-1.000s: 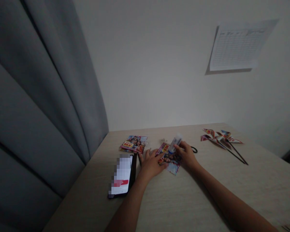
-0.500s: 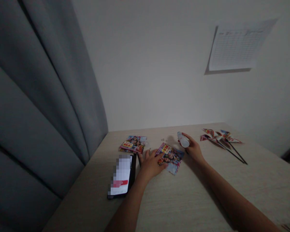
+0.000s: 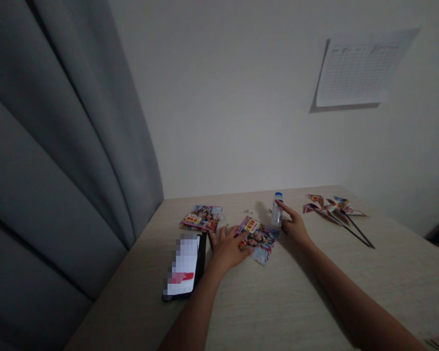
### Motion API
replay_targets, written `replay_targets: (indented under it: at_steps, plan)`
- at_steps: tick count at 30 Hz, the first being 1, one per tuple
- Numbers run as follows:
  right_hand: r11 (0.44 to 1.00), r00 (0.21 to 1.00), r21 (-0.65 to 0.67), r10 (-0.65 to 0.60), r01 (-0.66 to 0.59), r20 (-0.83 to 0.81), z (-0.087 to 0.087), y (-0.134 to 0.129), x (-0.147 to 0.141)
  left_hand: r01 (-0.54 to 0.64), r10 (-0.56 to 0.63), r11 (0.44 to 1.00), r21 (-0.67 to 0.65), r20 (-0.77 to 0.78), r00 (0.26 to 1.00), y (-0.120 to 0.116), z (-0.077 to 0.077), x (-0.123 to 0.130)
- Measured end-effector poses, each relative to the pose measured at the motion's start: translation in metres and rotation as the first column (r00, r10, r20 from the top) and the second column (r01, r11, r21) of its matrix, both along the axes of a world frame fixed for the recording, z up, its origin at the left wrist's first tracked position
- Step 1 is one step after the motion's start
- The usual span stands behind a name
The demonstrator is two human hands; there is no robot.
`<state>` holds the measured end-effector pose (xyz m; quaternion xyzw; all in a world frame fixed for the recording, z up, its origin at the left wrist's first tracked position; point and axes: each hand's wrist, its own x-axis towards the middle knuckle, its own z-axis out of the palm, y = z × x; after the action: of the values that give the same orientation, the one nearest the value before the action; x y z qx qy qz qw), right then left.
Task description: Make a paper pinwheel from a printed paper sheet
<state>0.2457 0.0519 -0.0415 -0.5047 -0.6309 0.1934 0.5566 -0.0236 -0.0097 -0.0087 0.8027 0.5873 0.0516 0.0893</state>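
My left hand (image 3: pixel 229 247) lies flat with fingers spread, its fingertips over the left edge of a printed square of paper (image 3: pixel 262 243). Upright behind that paper is a small clear plastic bottle (image 3: pixel 277 217) with a blue cap. My right hand (image 3: pixel 293 225) is at the bottle's right side. Its index finger stretches across the upper part, below the cap, and the thumb is near the base. The other fingers are mostly hidden.
A stack of similar printed squares (image 3: pixel 203 218) lies at the back left, above a phone (image 3: pixel 183 268) with a lit, partly blurred screen. Paper pinwheels (image 3: pixel 332 209) on dark sticks rest at the right. Tiny bits (image 3: pixel 248 212) lie near the bottle. A grey curtain (image 3: pixel 95 122) hangs at left.
The bottle has gone from tilted, base toward me, to upright with its blue cap on top. My right index finger has straightened. My left hand has stayed in place.
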Motion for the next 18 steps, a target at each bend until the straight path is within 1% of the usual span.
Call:
replay_targets:
  at_steps: [2,4,7,9,13,18]
  plan:
    - [0.998,0.992,0.046,-0.038,0.033,0.116,0.000,0.001,0.000,0.000,0.000,1.000,-0.002,0.001,1.000,0.000,0.001,0.000]
    - [0.994,0.971,0.064,-0.105,0.093,0.215,-0.001,0.002,-0.002,0.000,0.000,1.000,-0.008,0.006,1.000,0.000,0.001,-0.001]
    - [0.980,0.918,0.093,-0.196,0.174,0.344,-0.002,0.001,-0.005,0.003,-0.003,1.000,-0.012,0.018,1.000,0.000,0.001,-0.002]
    - [0.970,0.878,0.127,-0.241,0.206,0.414,-0.002,-0.001,-0.007,0.004,-0.004,1.000,-0.011,0.022,1.000,0.000,0.000,-0.002]
    - [0.954,0.802,0.194,-0.298,0.228,0.519,-0.001,-0.004,-0.008,0.003,-0.003,1.000,-0.001,0.012,1.000,0.000,-0.001,-0.001]
    - [0.947,0.727,0.240,-0.320,0.215,0.607,0.004,-0.007,-0.010,0.002,-0.002,1.000,-0.011,0.009,1.000,0.000,0.002,0.000]
